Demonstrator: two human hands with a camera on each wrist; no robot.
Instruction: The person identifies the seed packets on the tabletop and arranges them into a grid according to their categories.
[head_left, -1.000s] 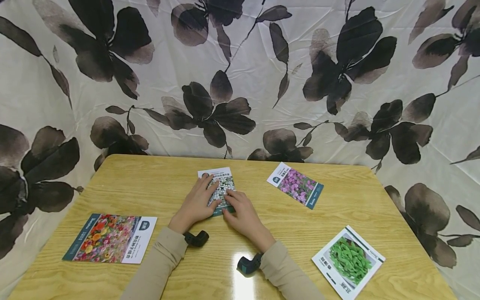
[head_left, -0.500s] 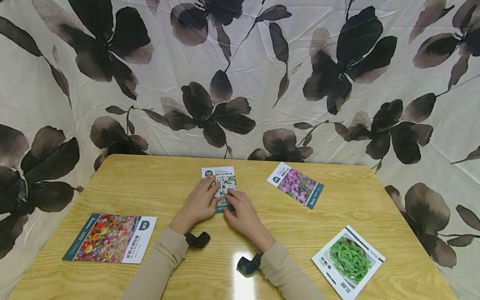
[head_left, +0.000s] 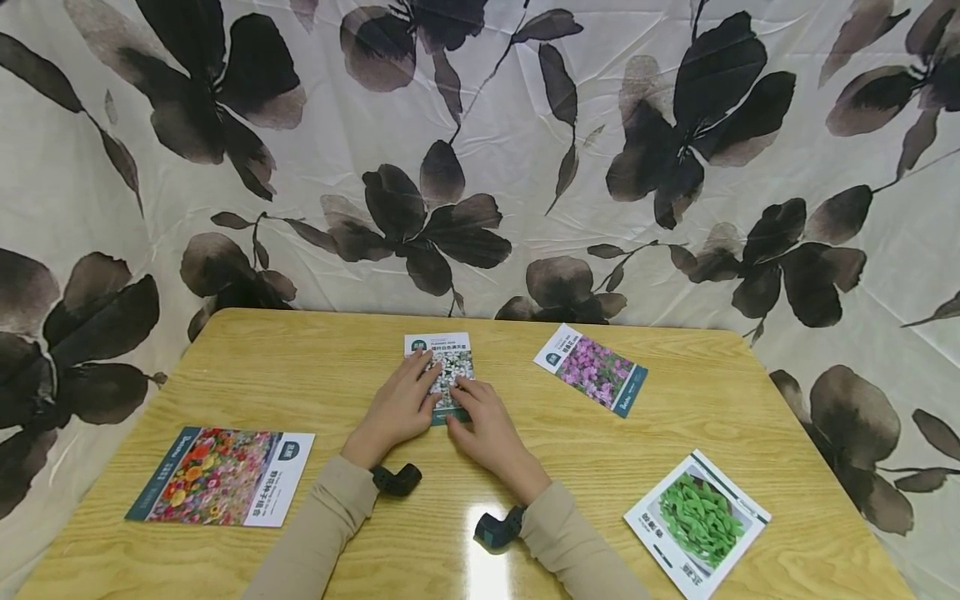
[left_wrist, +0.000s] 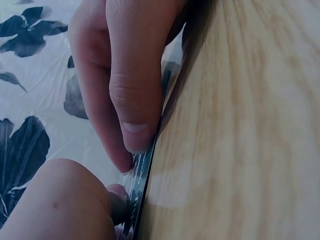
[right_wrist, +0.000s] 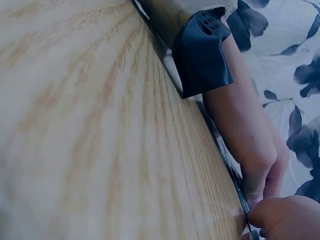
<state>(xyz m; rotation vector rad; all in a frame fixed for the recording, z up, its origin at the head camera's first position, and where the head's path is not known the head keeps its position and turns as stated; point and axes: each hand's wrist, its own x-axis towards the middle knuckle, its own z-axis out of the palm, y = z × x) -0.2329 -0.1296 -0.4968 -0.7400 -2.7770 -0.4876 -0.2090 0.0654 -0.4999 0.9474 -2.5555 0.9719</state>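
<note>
A seed packet (head_left: pixel 454 358) printed with small white flowers lies flat near the far middle of the table. My left hand (head_left: pixel 393 408) rests on its left part, fingers extended over the picture. On the lower right side, my right hand (head_left: pixel 487 425) touches the packet with its fingertips. The left wrist view has the left thumb and a finger of the left hand (left_wrist: pixel 132 85) pressing down on the packet's dark green edge (left_wrist: pixel 142 172). In the right wrist view the right hand (right_wrist: pixel 292 217) meets that thin edge; the packet's face is mostly hidden there.
A purple-flower packet (head_left: pixel 596 371) lies at the back right, a green-leaf packet (head_left: pixel 697 529) at the front right. At the left is a larger packet with mixed bright flowers (head_left: pixel 213 477). Behind the wooden table (head_left: pixel 330 367) hangs a floral cloth (head_left: pixel 525 192).
Over the first half second the white-flower packet slid slightly right and away and turned straighter, the left hand shifting a little with it. Since then hardly anything has moved.
</note>
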